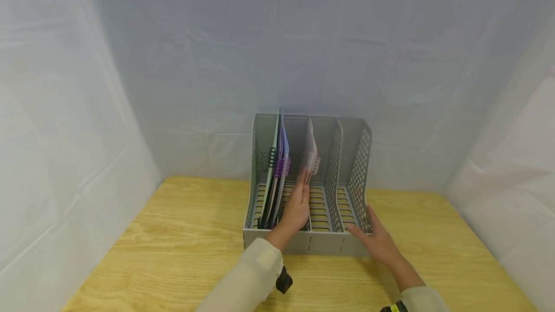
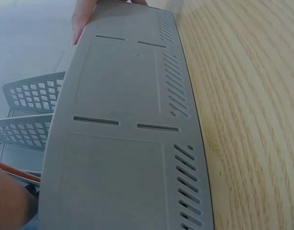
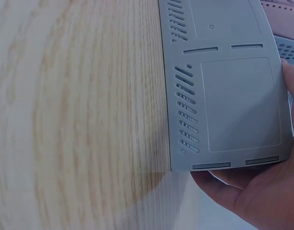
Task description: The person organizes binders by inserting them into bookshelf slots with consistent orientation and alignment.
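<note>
A grey file rack (image 1: 334, 243) with upright dividers stands on the table. My left hand (image 1: 296, 212) reaches over its front edge and pinches the lower part of a pale pink ring-bound notebook (image 1: 310, 150), which is upright beside the first divider. Its lower end is hidden by the hand. My right hand (image 1: 381, 244) grips the rack's front right corner, thumb over the front edge and fingers along the outer side. In the left compartment, several notebooks lean together, including a blue-purple notebook (image 1: 285, 141) with purple rings and a pale green notebook (image 1: 275, 134) with dark rings.
The wooden table (image 1: 186, 235) extends to both sides of the rack and in front of it. A white sheet (image 1: 208, 81) hangs close behind, with more sheeting at left and right. The rack's right compartment (image 1: 347, 203) shows its slotted floor.
</note>
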A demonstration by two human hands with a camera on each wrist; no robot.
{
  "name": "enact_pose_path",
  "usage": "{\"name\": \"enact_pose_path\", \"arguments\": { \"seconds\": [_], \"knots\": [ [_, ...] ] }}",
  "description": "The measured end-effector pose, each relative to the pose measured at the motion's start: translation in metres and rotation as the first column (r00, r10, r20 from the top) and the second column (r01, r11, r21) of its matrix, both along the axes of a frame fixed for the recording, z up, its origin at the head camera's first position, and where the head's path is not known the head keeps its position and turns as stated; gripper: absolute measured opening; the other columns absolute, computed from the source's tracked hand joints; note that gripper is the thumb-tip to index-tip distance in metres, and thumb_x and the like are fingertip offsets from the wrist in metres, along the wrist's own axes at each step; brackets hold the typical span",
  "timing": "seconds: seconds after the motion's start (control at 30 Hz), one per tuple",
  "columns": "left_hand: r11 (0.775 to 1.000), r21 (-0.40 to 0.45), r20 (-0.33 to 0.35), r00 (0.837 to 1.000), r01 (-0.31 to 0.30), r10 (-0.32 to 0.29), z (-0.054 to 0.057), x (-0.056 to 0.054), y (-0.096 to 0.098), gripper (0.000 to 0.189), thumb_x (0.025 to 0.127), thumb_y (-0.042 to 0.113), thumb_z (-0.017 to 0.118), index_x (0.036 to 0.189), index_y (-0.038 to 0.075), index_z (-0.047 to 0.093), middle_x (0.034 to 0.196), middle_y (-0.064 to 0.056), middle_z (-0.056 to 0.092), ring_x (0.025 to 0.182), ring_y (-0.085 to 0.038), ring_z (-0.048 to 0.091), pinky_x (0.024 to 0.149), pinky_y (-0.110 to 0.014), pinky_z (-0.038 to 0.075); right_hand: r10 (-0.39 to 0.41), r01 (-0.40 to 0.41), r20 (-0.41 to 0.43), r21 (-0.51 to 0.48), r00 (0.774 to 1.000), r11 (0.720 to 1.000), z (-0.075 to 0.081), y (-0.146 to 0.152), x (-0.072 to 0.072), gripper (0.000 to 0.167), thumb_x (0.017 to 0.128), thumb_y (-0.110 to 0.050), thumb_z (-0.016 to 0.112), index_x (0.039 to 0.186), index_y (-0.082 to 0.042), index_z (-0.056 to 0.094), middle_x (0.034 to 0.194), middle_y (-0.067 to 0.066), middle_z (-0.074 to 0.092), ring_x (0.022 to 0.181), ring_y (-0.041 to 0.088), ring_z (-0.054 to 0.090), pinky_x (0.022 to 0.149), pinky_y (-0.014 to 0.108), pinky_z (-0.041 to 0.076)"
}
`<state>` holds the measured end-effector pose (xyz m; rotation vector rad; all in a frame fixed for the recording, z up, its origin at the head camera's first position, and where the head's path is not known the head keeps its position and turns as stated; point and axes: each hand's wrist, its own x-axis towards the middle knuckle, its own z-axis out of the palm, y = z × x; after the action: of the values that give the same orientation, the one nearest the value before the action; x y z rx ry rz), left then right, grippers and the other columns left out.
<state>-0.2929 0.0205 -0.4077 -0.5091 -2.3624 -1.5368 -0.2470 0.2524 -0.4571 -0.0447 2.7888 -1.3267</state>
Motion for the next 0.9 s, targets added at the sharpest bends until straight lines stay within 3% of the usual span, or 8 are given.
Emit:
{"name": "enact_pose_path", "arguments": {
  "seconds": [0.5,0.9],
  "knots": [
    [1.0,-0.019,0.018,1.0,0.006,-0.006,-0.012,-0.006,-0.008,0.05,0.107,0.013,0.031,0.156,0.011,0.019,0.158,-0.017,0.021,0.141,-0.039,0.027,0.113,-0.055,0.026,0.013,-0.013,-0.004,-0.017,1.0,1.0,-0.002,-0.003,0.001,0.094,0.097,-0.052,0.051,0.155,-0.005,-0.005,0.158,0.028,0.005,0.142,0.05,0.013,0.111,0.063,0.016],
    [1.0,-0.014,0.043,0.999,0.007,-0.006,-0.007,-0.006,-0.009,0.051,0.108,0.018,0.029,0.157,0.014,0.014,0.16,-0.014,0.018,0.142,-0.038,0.024,0.113,-0.056,0.025,0.001,-0.001,-0.003,-0.008,1.0,1.0,0.002,-0.004,0.0,0.094,0.096,-0.053,0.051,0.155,-0.003,-0.003,0.158,0.028,0.005,0.142,0.049,0.013,0.112,0.063,0.016]
  ]
}}
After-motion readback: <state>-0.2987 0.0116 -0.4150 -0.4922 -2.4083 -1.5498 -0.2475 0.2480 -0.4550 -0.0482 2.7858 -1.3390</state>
